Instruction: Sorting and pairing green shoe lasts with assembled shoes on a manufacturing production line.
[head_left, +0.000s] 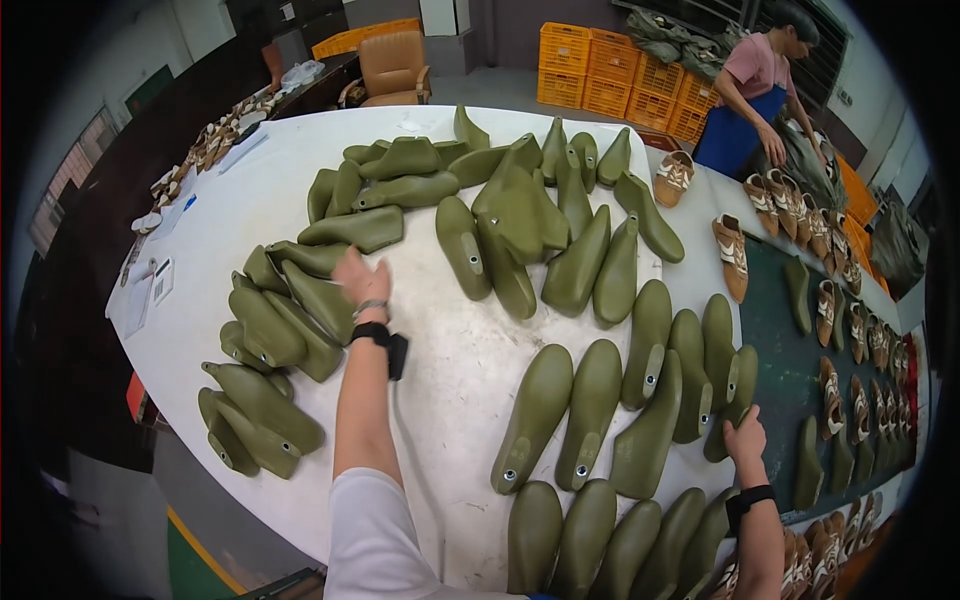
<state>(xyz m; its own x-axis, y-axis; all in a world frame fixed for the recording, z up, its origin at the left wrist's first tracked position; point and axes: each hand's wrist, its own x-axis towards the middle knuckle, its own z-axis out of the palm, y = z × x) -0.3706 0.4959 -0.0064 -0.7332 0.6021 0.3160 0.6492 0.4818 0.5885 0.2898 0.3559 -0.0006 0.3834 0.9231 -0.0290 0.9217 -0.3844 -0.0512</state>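
Step in hand is prob. lining up the shoe lasts: my R hand (745, 437) has its fingers closed round the side of a green last (742, 382) at the table's (440, 430) right edge, while my L hand (360, 277) is over the left-hand cluster (318, 302), grip or no grip I can't tell. Next move prob. calls for a sure L hold on one last, w/o knocking its neighbours. Blur smears my L fingertips, R ones are part hidden, & the nearest row (535, 530) is cut off below.
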